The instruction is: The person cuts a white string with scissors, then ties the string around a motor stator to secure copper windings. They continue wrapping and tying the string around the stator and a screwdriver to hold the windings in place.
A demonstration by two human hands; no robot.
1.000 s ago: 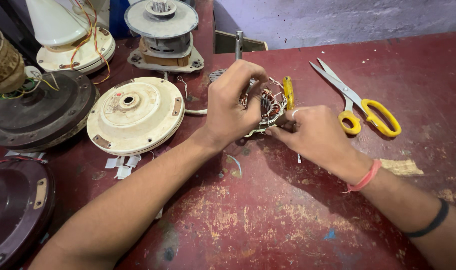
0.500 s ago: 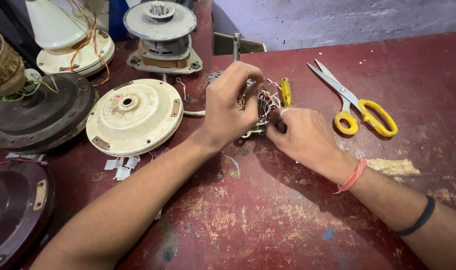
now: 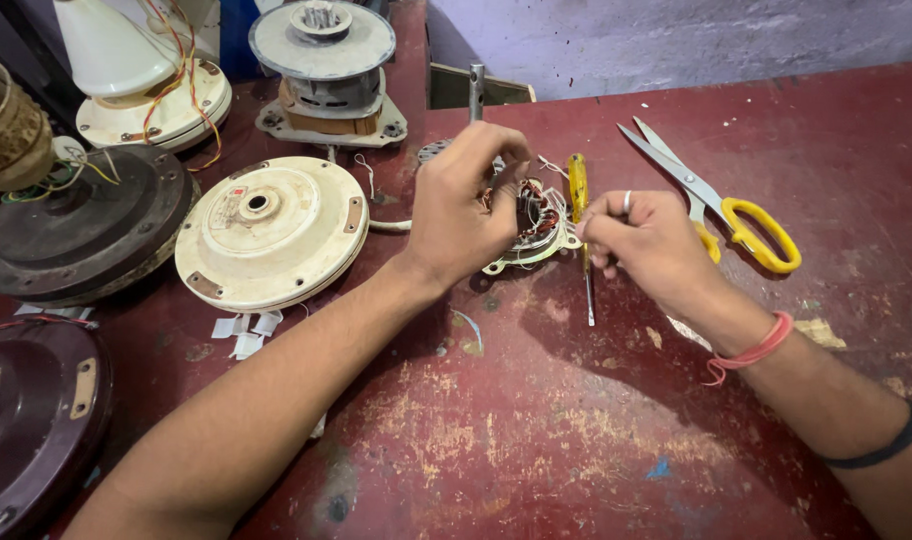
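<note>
Your left hand (image 3: 466,215) grips the small wound motor coil (image 3: 534,222) on the red surface (image 3: 576,430). Your right hand (image 3: 651,240), fingers pinched closed on its thin wires, has drawn back a little from the coil since a moment ago, uncovering the yellow screwdriver (image 3: 579,200) beside it. Yellow-handled scissors (image 3: 721,205) lie to the right, a cream round fan housing (image 3: 271,230) to the left.

Left hand (image 3: 466,215) arched with fingers curled downward; right hand (image 3: 648,240) beside it, fingers pinched.
</note>
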